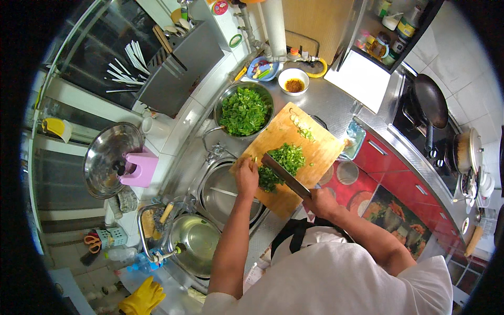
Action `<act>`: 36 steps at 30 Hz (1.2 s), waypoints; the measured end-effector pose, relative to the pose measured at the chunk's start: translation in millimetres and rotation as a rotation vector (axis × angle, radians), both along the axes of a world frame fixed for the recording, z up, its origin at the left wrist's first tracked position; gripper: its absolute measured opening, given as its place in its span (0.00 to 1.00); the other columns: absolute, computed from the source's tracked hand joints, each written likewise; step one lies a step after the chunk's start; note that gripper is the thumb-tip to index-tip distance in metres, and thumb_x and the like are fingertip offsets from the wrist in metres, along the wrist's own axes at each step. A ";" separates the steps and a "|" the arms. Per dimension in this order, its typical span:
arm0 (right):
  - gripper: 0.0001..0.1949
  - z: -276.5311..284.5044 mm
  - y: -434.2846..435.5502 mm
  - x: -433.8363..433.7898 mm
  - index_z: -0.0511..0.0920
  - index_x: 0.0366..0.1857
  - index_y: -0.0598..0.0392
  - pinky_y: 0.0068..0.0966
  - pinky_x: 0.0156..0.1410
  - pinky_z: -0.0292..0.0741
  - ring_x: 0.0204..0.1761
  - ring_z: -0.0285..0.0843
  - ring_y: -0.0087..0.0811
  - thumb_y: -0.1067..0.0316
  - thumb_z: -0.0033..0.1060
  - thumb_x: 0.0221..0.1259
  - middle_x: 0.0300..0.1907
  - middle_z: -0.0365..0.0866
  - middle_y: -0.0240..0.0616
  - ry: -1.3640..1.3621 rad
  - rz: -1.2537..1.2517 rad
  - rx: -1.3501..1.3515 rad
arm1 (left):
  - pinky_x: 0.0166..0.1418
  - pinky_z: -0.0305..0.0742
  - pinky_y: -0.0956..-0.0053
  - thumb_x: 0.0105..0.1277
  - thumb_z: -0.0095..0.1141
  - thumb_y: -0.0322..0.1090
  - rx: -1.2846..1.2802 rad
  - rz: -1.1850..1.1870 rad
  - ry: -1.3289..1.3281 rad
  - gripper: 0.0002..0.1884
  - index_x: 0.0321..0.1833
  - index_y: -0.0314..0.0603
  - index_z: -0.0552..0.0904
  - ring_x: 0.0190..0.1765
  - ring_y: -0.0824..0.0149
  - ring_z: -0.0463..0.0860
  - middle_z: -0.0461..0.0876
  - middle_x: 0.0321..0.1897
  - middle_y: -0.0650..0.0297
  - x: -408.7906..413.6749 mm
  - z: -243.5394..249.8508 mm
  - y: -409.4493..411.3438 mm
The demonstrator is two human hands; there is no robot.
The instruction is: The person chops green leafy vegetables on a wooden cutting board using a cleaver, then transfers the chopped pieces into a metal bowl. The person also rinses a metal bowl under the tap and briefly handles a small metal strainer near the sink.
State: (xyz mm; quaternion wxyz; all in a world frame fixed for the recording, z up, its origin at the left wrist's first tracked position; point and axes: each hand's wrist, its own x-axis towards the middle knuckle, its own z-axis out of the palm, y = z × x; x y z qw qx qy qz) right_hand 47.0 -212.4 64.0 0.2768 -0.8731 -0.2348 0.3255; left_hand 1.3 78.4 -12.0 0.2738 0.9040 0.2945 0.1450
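My right hand (322, 201) grips the handle of a cleaver (286, 175), whose blade lies over chopped greens (290, 154) on a wooden cutting board (323, 151). At the board's left edge is my left hand (247, 173), fingers bent; a small green piece shows by its fingertips, and whether it is held I cannot tell. Sliced pale pieces (302, 128) lie in a line near the board's far corner. Beyond the board stands a steel bowl full of chopped leafy greens (245, 112), and beside it a white bowl (293, 82) with red-brown sauce.
Below the board's left side is a steel sink (220, 193), with a second basin (195, 244) and a curved faucet (142, 224). A blue dish (263, 69) sits at the back. A wok (430, 101) and a pot (468, 150) stand at the stove on the right.
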 end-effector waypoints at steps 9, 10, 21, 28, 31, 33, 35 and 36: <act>0.15 13.2 -0.7 -2.4 0.87 0.32 0.57 0.49 0.45 0.84 0.35 0.88 0.57 0.56 0.59 0.69 0.27 0.86 0.55 -0.115 0.023 -0.027 | 0.49 0.80 0.54 0.67 0.66 0.35 0.059 -0.023 -0.001 0.06 0.40 0.40 0.85 0.43 0.46 0.86 0.87 0.36 0.53 10.3 -19.9 20.6; 0.15 7.7 -3.6 -2.1 0.86 0.31 0.57 0.50 0.44 0.83 0.35 0.87 0.58 0.56 0.60 0.69 0.27 0.86 0.56 -0.107 0.005 -0.010 | 0.47 0.80 0.55 0.68 0.65 0.34 -0.045 -0.001 -0.078 0.06 0.40 0.40 0.85 0.43 0.46 0.86 0.87 0.36 0.53 5.6 -9.0 14.1; 0.16 -1.0 5.5 -11.6 0.85 0.36 0.57 0.51 0.46 0.84 0.35 0.88 0.58 0.57 0.53 0.71 0.30 0.87 0.55 -0.105 0.212 -0.054 | 0.48 0.81 0.50 0.68 0.63 0.32 -0.045 -0.135 0.075 0.07 0.47 0.45 0.84 0.46 0.39 0.84 0.84 0.45 0.45 -96.7 -12.9 -81.0; 0.15 -2.3 -1.6 -14.3 0.86 0.34 0.54 0.49 0.46 0.84 0.35 0.88 0.54 0.57 0.54 0.72 0.28 0.87 0.49 -0.090 0.291 -0.138 | 0.52 0.80 0.50 0.66 0.63 0.29 0.065 -0.145 -0.014 0.08 0.45 0.37 0.82 0.48 0.39 0.83 0.83 0.44 0.45 -102.0 -37.3 -79.2; 0.14 -13.2 -4.7 -15.1 0.86 0.34 0.53 0.48 0.47 0.84 0.37 0.89 0.53 0.58 0.54 0.72 0.28 0.88 0.48 -0.060 0.262 -0.133 | 0.53 0.81 0.50 0.66 0.62 0.28 0.037 -0.175 -0.027 0.07 0.45 0.38 0.81 0.49 0.39 0.83 0.84 0.46 0.46 -99.4 -30.8 -79.6; 0.14 -13.2 -3.3 -13.8 0.86 0.36 0.54 0.48 0.48 0.84 0.38 0.89 0.53 0.58 0.54 0.72 0.29 0.88 0.48 -0.028 0.275 -0.147 | 0.54 0.81 0.51 0.66 0.62 0.27 -0.004 -0.188 0.000 0.07 0.45 0.39 0.81 0.50 0.40 0.84 0.85 0.47 0.46 -100.0 -27.3 -79.1; 0.13 -8.1 2.1 -9.0 0.85 0.40 0.55 0.48 0.49 0.84 0.39 0.89 0.53 0.58 0.54 0.71 0.30 0.88 0.49 0.020 0.340 -0.190 | 0.54 0.81 0.51 0.66 0.62 0.27 0.009 -0.210 0.103 0.07 0.45 0.40 0.81 0.51 0.40 0.84 0.86 0.49 0.48 -103.6 -25.7 -79.1; 0.13 -14.4 2.1 -10.0 0.85 0.43 0.55 0.49 0.49 0.84 0.40 0.89 0.54 0.58 0.54 0.71 0.31 0.88 0.50 -0.010 0.320 -0.204 | 0.54 0.82 0.52 0.66 0.61 0.26 0.040 -0.236 0.189 0.07 0.45 0.40 0.82 0.52 0.41 0.85 0.87 0.50 0.48 -101.2 -21.9 -81.0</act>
